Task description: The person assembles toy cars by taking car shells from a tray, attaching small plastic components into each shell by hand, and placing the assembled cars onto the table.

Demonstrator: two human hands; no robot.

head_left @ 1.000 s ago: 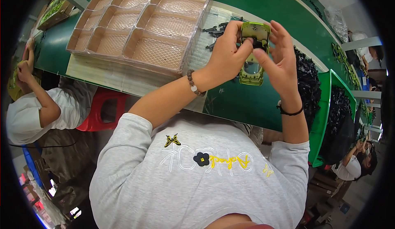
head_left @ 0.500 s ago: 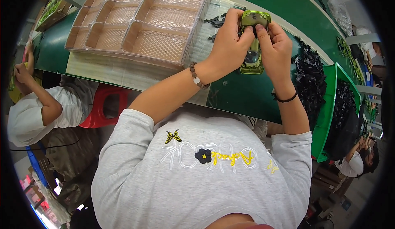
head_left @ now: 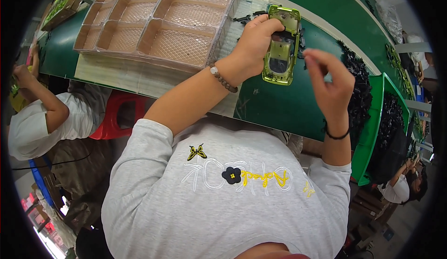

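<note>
A shiny green toy car body (head_left: 281, 49) with clear windows is gripped in my left hand (head_left: 253, 42), whose thumb lies across it near its far end. The car body is held above the table, its long side pointing away from me. My right hand (head_left: 331, 79) is apart from it, to its right, between the car body and a heap of small black plastic parts (head_left: 356, 91). Its thumb and index fingertips come close together but are blurred by motion, so whether they pinch anything does not show. More black parts (head_left: 247, 19) lie beyond my left hand.
A clear plastic tray (head_left: 174, 44) with square compartments stands on the left of the green table (head_left: 274, 110). At the right is a green bin (head_left: 372, 133) holding black parts. A person (head_left: 51, 119) sits at the far left near a red stool (head_left: 118, 112).
My right hand has let go of the car body and moved right, away from it. My left hand still holds the car body, which has shifted slightly left and tilted.
</note>
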